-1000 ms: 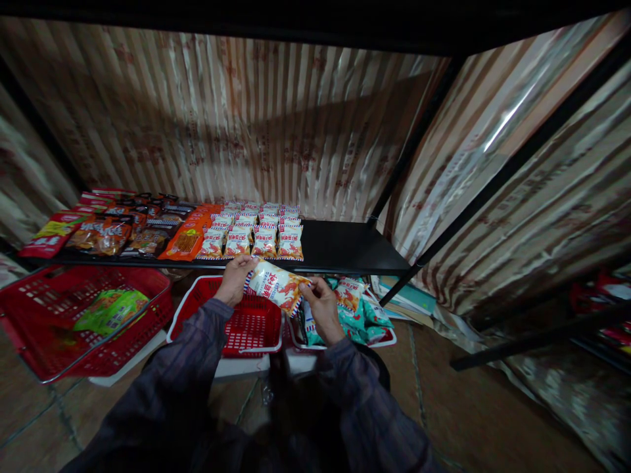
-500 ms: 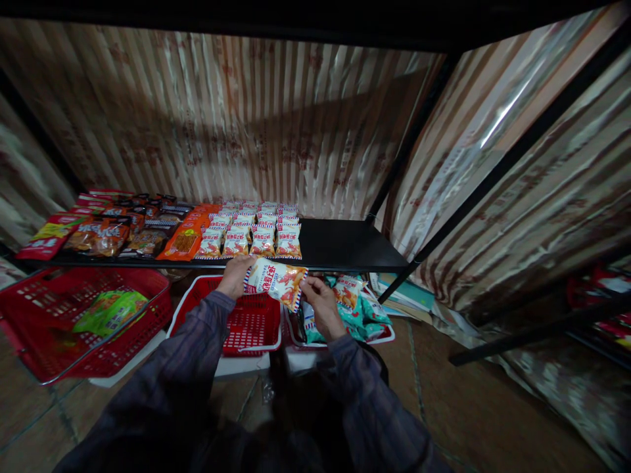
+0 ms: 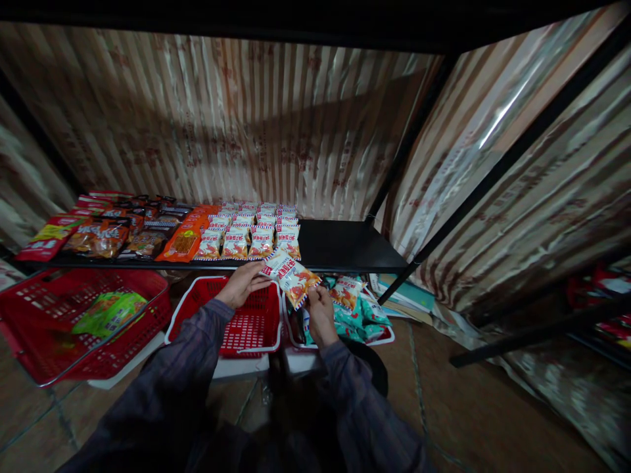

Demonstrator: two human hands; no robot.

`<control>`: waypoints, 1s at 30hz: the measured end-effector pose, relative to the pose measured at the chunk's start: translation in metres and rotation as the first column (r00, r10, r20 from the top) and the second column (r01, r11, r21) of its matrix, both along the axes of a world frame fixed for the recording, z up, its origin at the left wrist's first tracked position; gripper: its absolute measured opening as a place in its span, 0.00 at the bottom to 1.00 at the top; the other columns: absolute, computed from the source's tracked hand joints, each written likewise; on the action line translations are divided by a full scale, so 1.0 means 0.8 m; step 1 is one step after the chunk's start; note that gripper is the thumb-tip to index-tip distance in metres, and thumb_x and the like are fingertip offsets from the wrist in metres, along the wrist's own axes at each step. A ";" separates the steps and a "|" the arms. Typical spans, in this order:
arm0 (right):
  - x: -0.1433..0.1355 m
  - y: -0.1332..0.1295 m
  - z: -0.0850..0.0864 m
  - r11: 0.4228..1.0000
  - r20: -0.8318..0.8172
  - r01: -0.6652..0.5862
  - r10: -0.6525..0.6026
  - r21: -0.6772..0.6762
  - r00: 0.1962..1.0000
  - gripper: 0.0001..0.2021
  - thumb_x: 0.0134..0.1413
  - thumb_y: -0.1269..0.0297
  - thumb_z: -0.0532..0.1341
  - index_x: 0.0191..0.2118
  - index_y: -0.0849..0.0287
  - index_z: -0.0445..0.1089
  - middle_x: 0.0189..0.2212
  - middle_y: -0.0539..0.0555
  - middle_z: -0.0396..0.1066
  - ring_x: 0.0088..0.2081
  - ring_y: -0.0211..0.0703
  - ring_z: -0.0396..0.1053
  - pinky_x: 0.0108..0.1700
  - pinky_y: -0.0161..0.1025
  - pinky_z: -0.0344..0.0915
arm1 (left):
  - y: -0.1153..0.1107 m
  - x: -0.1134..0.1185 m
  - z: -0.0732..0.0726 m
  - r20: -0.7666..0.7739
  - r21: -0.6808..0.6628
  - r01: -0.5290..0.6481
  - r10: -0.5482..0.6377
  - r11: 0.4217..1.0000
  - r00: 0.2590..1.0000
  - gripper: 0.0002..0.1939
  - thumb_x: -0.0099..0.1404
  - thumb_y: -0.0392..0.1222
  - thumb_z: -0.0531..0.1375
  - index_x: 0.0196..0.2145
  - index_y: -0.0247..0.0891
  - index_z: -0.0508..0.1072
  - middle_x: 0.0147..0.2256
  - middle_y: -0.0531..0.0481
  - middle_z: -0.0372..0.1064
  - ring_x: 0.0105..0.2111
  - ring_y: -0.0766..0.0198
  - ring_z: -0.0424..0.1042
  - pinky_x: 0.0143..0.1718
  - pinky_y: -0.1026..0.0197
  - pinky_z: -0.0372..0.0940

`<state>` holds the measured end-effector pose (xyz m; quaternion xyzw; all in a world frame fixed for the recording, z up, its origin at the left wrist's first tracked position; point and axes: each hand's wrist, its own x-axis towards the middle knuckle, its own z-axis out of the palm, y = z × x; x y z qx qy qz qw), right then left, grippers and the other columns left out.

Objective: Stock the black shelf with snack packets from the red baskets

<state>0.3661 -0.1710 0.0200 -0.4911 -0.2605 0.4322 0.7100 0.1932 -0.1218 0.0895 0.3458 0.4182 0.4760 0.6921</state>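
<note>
Both of my hands hold one white and orange snack packet (image 3: 291,276) in front of the black shelf (image 3: 345,246). My left hand (image 3: 243,284) pinches the packet's upper left end. My right hand (image 3: 319,304) grips its lower right end. The packet is tilted, with its left end higher. Just behind it, rows of matching snack packets (image 3: 254,230) lie flat on the shelf. Below my hands sits a small red basket (image 3: 244,325) with a white rim, and to its right a white-rimmed basket (image 3: 379,338) holds several teal and white packets.
Red, orange and dark snack bags (image 3: 103,230) cover the shelf's left half. A large red wire-handled basket (image 3: 59,315) with a green bag (image 3: 111,309) stands at the left on the floor. Striped curtain (image 3: 246,125) backs the shelf. Black frame bars (image 3: 473,197) cross on the right.
The packet has turned and shifted right, from lying across to tilted with its left end up. My left hand moved lower and my right hand slid under the packet's lower end.
</note>
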 end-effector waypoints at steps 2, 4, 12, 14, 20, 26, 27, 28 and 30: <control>-0.001 -0.001 0.001 1.000 -0.005 0.003 -0.003 -0.001 1.000 0.16 0.35 0.51 0.66 0.28 0.54 0.62 0.24 0.46 0.65 0.25 0.37 0.63 0.29 0.36 0.63 | -0.004 0.006 -0.009 0.016 -0.022 -0.025 0.025 0.999 1.000 0.12 0.50 0.42 0.67 0.31 0.35 0.72 0.29 0.46 0.75 0.29 0.62 0.75 0.37 0.57 0.71; -0.003 -0.004 0.004 1.000 -0.023 -0.007 0.007 0.008 1.000 0.17 0.34 0.52 0.66 0.28 0.54 0.62 0.24 0.45 0.65 0.26 0.36 0.63 0.29 0.35 0.63 | -0.005 0.013 -0.015 0.003 -0.023 -0.069 0.069 0.997 0.998 0.12 0.51 0.41 0.67 0.32 0.34 0.72 0.27 0.47 0.74 0.27 0.64 0.74 0.36 0.58 0.71; -0.006 -0.020 0.013 0.980 -0.077 -0.196 0.198 0.030 0.977 0.19 0.32 0.57 0.70 0.28 0.55 0.62 0.21 0.43 0.65 0.23 0.33 0.63 0.27 0.32 0.60 | -0.001 0.026 -0.013 -0.002 0.044 -0.215 0.215 0.976 0.977 0.11 0.51 0.40 0.67 0.30 0.33 0.71 0.26 0.50 0.72 0.24 0.69 0.70 0.27 0.66 0.69; -0.006 -0.022 0.015 0.977 -0.070 -0.205 0.209 0.060 0.975 0.18 0.33 0.57 0.70 0.30 0.55 0.63 0.23 0.44 0.67 0.24 0.34 0.64 0.28 0.32 0.61 | -0.001 0.027 -0.010 0.005 0.056 -0.239 0.239 0.970 0.971 0.10 0.51 0.39 0.67 0.29 0.33 0.71 0.26 0.50 0.72 0.24 0.70 0.69 0.25 0.68 0.67; -0.002 -0.023 0.011 0.981 0.004 -0.174 0.174 0.081 0.985 0.17 0.38 0.57 0.67 0.34 0.55 0.63 0.27 0.46 0.70 0.27 0.36 0.67 0.31 0.34 0.63 | 0.003 0.026 -0.012 0.020 0.022 -0.230 0.230 0.973 0.973 0.07 0.53 0.36 0.65 0.28 0.33 0.70 0.24 0.51 0.71 0.24 0.70 0.69 0.28 0.66 0.68; 0.008 -0.022 0.012 0.981 0.535 -0.050 -0.060 0.189 0.843 0.09 0.50 0.60 0.60 0.37 0.57 0.64 0.30 0.49 0.66 0.32 0.39 0.65 0.36 0.37 0.62 | -0.003 0.032 -0.018 0.104 -0.014 -0.213 0.213 0.977 0.972 0.11 0.54 0.34 0.64 0.35 0.38 0.68 0.26 0.54 0.71 0.27 0.69 0.71 0.39 0.58 0.69; 0.009 -0.023 0.015 0.974 0.626 -0.052 -0.101 0.221 0.773 0.07 0.52 0.61 0.59 0.37 0.57 0.65 0.31 0.50 0.66 0.33 0.40 0.65 0.36 0.38 0.62 | -0.004 0.033 -0.017 0.140 -0.014 -0.186 0.186 0.982 0.972 0.10 0.55 0.37 0.64 0.35 0.38 0.68 0.28 0.53 0.72 0.29 0.68 0.71 0.40 0.57 0.69; 0.010 -0.024 0.018 0.964 0.704 -0.067 -0.138 0.256 0.697 0.06 0.53 0.63 0.58 0.37 0.57 0.67 0.31 0.51 0.66 0.33 0.41 0.64 0.37 0.39 0.62 | -0.005 0.034 -0.016 0.178 -0.021 -0.159 0.161 0.987 0.971 0.09 0.56 0.39 0.64 0.35 0.37 0.69 0.30 0.51 0.72 0.30 0.67 0.72 0.39 0.58 0.68; 0.013 -0.027 0.024 0.938 0.812 -0.122 -0.208 0.323 0.546 0.06 0.55 0.67 0.56 0.36 0.57 0.69 0.31 0.53 0.66 0.35 0.42 0.64 0.38 0.40 0.62 | -0.006 0.036 -0.012 0.245 -0.052 -0.119 0.128 0.992 0.961 0.10 0.57 0.45 0.63 0.34 0.36 0.70 0.30 0.50 0.72 0.30 0.66 0.71 0.36 0.60 0.68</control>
